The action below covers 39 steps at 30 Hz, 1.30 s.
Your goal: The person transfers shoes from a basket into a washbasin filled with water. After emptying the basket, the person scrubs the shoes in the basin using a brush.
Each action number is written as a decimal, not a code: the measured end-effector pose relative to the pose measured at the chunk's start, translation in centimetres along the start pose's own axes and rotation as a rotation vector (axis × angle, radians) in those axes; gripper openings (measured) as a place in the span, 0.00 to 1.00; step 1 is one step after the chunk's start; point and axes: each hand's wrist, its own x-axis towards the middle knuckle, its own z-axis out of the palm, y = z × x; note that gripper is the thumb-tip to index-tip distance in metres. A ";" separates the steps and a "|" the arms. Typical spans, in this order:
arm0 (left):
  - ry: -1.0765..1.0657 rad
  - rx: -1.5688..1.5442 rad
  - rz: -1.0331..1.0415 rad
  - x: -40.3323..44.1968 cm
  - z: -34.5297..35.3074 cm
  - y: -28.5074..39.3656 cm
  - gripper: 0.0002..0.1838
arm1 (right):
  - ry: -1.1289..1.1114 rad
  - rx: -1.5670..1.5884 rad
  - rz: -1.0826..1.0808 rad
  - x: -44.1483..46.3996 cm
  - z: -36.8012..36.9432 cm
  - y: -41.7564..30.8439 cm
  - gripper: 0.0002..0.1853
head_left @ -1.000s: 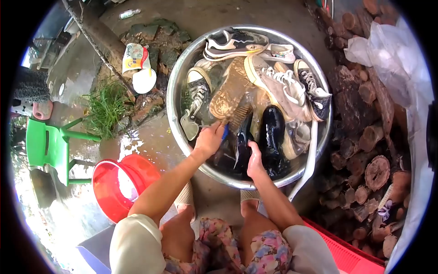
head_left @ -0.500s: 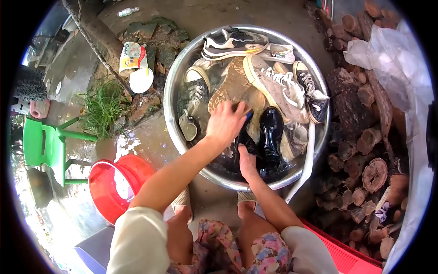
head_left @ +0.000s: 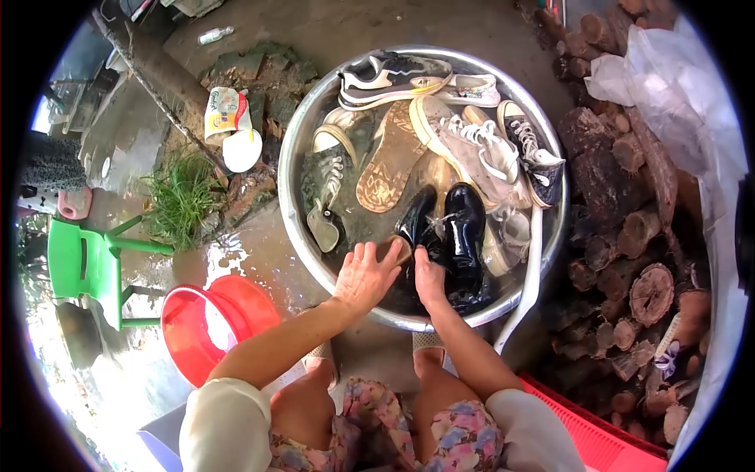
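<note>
My left hand (head_left: 368,275) is closed on a scrub brush (head_left: 398,249), pressed to the left side of a black shoe. My right hand (head_left: 429,277) grips that black shoe (head_left: 417,216) near its rear end, the toe pointing away from me. Just right of it lies a second shiny black shoe (head_left: 465,228). Both sit in a round metal basin (head_left: 289,193) of murky water. Around them are a brown sole turned up (head_left: 391,161), a grey sneaker with white laces (head_left: 472,145), a dark sneaker (head_left: 531,149) and several other shoes.
A white hose (head_left: 535,267) hangs over the basin's right rim. Stacked logs (head_left: 649,295) and plastic sheeting (head_left: 668,94) stand right. On the left are a red basin (head_left: 185,330), a green chair (head_left: 106,271), grass (head_left: 182,197) and a detergent pouch (head_left: 226,112). A red crate (head_left: 590,429) is near my right side.
The brush in my left hand moved from the shoe's upper part down toward its rear end, nearer me. My right hand stays at the black shoe.
</note>
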 end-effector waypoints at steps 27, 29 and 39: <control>0.185 -0.068 -0.184 8.2 -0.5 -1.2 0.24 | 0.418 -0.400 -1.031 0.9 2.2 2.2 0.07; 0.050 -0.103 -0.243 13.4 -0.5 -2.9 0.20 | 0.260 -0.425 -0.917 0.5 1.8 2.5 0.11; 0.119 -0.317 -0.218 5.1 1.7 -5.9 0.26 | -0.306 0.567 -0.115 -2.0 -2.6 0.2 0.24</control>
